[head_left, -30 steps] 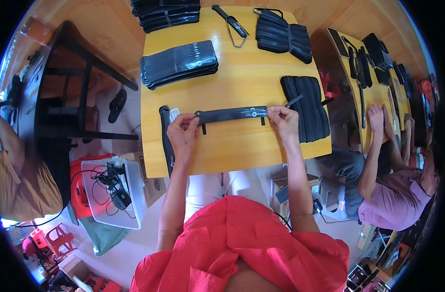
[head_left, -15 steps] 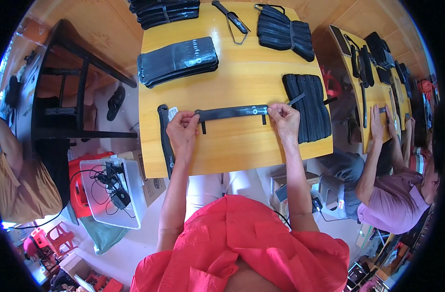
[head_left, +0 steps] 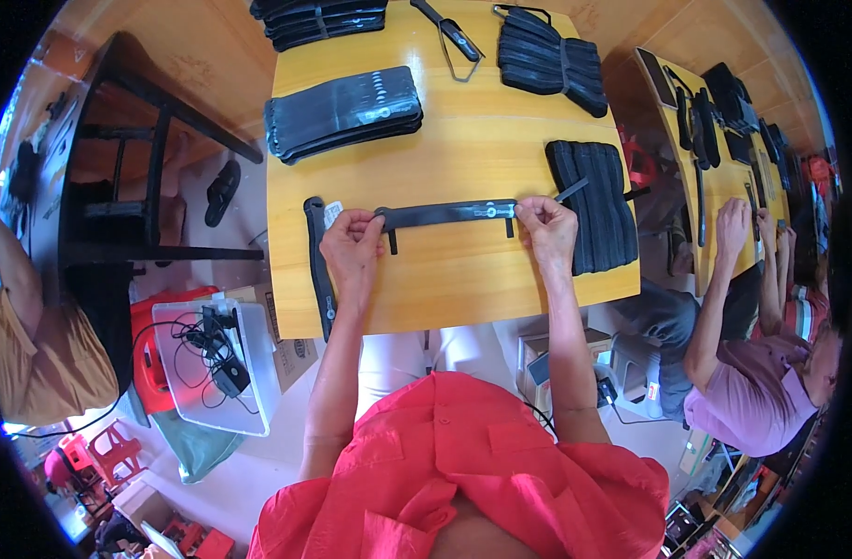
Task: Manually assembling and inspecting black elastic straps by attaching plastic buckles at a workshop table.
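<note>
The left hand (head_left: 352, 253) and right hand (head_left: 550, 237) each have their grip pinched on an end of a long, flat black strap (head_left: 445, 215), stretched left to right over the yellow wooden surface (head_left: 426, 293)'s near half.

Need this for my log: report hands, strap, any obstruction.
Left hand pinching black strap, left end. Right hand, right end. Strap's middle uncovered; black bundle beside right hand.
</note>
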Demonstrator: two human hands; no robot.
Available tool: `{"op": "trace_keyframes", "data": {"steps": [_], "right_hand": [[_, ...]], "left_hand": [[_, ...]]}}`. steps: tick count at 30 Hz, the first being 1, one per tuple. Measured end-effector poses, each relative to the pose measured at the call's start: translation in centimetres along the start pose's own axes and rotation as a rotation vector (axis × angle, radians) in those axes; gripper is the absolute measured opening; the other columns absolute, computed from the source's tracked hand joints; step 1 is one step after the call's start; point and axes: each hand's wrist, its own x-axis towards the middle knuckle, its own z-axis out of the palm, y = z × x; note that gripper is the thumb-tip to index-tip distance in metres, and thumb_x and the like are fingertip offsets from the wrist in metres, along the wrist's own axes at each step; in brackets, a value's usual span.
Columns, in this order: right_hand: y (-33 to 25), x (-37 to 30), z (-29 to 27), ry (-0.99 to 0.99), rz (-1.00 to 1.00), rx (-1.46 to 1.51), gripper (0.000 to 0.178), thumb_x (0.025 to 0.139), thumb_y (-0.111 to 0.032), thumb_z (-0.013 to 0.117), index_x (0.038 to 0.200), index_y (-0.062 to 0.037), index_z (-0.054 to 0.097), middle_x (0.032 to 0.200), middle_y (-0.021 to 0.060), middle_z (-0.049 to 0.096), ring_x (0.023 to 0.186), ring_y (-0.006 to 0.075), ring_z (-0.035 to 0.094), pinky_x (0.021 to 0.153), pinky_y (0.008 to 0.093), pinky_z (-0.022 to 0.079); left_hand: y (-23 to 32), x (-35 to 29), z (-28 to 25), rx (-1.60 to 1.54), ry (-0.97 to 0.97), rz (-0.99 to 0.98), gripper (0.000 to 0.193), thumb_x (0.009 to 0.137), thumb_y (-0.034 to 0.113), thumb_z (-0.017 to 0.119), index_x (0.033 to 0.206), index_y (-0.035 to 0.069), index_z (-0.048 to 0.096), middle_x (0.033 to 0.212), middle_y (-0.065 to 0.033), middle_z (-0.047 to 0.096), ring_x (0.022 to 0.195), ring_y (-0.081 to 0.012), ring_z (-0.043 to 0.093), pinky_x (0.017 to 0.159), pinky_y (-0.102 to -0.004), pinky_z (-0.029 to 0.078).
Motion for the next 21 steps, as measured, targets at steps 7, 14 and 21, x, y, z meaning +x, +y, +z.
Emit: {"op": "trace_keyframes", "data": {"steps": [7, 14, 21], "right_hand": [[-0.03, -0.06, 0.07, -0.01, 0.031, -0.01, 0.004, 0.077, -0.003, 0.066, 0.079, 0.0003, 0.064, 0.059, -0.0015, 0.056, 0.047, 0.0028, 0.046, 0.039, 0.0174, 0.035], [0.06, -0.08, 0.24, -0.004, 0.027, -0.02, 0.004, 0.077, -0.002, 0.066, 0.079, 0.0012, 0.064, 0.058, -0.001, 0.056, 0.046, 0.0034, 0.047, 0.039, 0.0176, 0.036], [0.05, -0.05, 0.33, 0.008, 0.006, -0.07, 0.005, 0.077, -0.003, 0.066, 0.078, 0.0017, 0.064, 0.059, 0.0, 0.057, 0.047, 0.0039, 0.048, 0.039, 0.0183, 0.038]], "left_hand": [[0.02, -0.04, 0.14, 0.0, 0.002, -0.006, 0.009, 0.076, 0.002, 0.066, 0.082, -0.002, 0.06, 0.066, -0.0045, 0.059, 0.049, -0.0064, 0.053, 0.042, -0.0191, 0.044], [0.24, -0.21, 0.1, 0.06, 0.018, 0.025, 0.009, 0.076, 0.001, 0.066, 0.082, -0.003, 0.06, 0.065, -0.0047, 0.059, 0.049, -0.0066, 0.053, 0.043, -0.0197, 0.045], [-0.11, -0.06, 0.0, 0.072, 0.001, 0.025, 0.008, 0.078, 0.004, 0.065, 0.081, -0.001, 0.059, 0.065, -0.0026, 0.057, 0.049, -0.0061, 0.052, 0.043, -0.0185, 0.044]]}}
